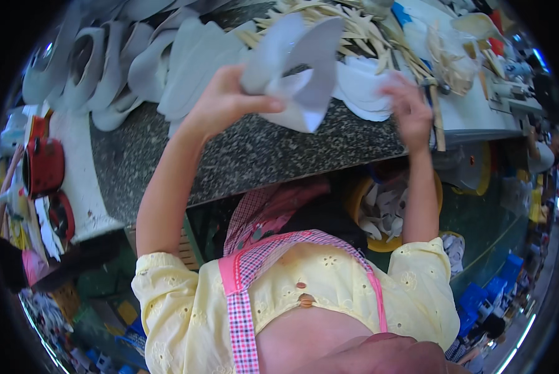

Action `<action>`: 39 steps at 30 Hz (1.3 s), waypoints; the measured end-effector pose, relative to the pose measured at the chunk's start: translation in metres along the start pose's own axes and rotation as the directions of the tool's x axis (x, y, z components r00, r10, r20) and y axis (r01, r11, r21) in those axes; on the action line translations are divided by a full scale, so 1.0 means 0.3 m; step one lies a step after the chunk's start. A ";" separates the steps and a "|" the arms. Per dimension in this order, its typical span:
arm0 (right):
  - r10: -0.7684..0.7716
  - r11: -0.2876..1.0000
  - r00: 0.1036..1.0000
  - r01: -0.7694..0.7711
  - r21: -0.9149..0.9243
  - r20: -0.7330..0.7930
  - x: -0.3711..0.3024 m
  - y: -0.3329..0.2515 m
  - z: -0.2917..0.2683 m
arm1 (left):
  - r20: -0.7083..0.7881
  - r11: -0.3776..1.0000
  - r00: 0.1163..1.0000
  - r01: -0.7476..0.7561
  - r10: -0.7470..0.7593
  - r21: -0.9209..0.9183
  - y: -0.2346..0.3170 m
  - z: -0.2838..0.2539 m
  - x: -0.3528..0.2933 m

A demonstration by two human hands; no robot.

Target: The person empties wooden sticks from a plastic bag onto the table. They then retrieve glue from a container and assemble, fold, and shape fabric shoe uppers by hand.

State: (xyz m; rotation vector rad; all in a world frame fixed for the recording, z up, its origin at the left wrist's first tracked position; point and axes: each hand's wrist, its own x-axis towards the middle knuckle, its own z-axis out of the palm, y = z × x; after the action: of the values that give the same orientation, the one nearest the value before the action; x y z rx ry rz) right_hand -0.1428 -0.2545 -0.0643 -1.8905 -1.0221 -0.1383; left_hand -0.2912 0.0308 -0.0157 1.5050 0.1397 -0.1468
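Observation:
Raised over the speckled dark worktop, my left hand grips a white shoe upper. Its thumb lies along the near edge, and the curved piece stands spread with an opening in its middle. My right hand is apart from the upper, beside a stack of white flat rounded pieces; motion smears its fingers. Just to the right of that hand lies a hammer with a wooden handle. More white flat pieces lie fanned behind my left hand.
Several white shoe uppers line the far left. Beige strips are heaped at the back. A clear plastic bag lies at the right. Below the table edge stands a yellow bin holding white scraps. A red box sits at left.

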 end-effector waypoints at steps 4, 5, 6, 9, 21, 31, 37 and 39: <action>0.253 0.588 0.902 -0.430 -0.685 -0.349 -0.096 0.376 -0.240 | -0.124 0.995 0.992 -0.034 0.023 -0.094 -0.159 -0.071 -0.038; 0.185 0.497 0.941 -0.339 -0.799 -0.285 -0.108 0.437 -0.260 | -0.145 0.995 0.989 -0.019 0.004 -0.100 -0.171 -0.080 -0.048; 0.288 0.553 0.907 -0.419 -0.720 -0.307 -0.093 0.505 -0.300 | -0.131 0.999 0.991 -0.031 0.026 -0.031 -0.177 -0.103 -0.056; 0.443 0.633 0.835 -0.550 -0.545 -0.327 -0.095 0.654 -0.444 | -0.161 0.997 0.987 -0.010 0.022 0.071 -0.163 -0.095 -0.072; 0.589 0.773 0.805 -0.587 0.238 0.073 -0.115 -0.261 -0.077 | 0.037 0.924 0.990 -0.143 0.139 0.354 -0.186 -0.021 -0.201; 0.193 0.981 0.922 -0.178 -0.073 0.336 -0.146 -0.456 0.100 | 0.086 0.895 0.973 -0.231 0.215 0.381 -0.208 0.008 -0.176; 0.313 0.926 0.779 -0.123 -0.357 0.544 -0.077 -0.418 0.132 | 0.065 0.824 0.938 -0.330 0.340 0.461 -0.268 0.022 -0.172; 0.338 0.926 0.897 -0.371 0.068 0.285 -0.122 -0.454 0.104 | 0.073 0.904 0.980 -0.201 0.187 0.378 -0.219 0.029 -0.180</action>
State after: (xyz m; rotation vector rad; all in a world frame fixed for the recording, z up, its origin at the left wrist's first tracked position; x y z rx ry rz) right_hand -0.2713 -0.2246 -0.0055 -1.9840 -0.8192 0.3969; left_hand -0.3563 0.0188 -0.0697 1.8980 -0.0743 -0.0404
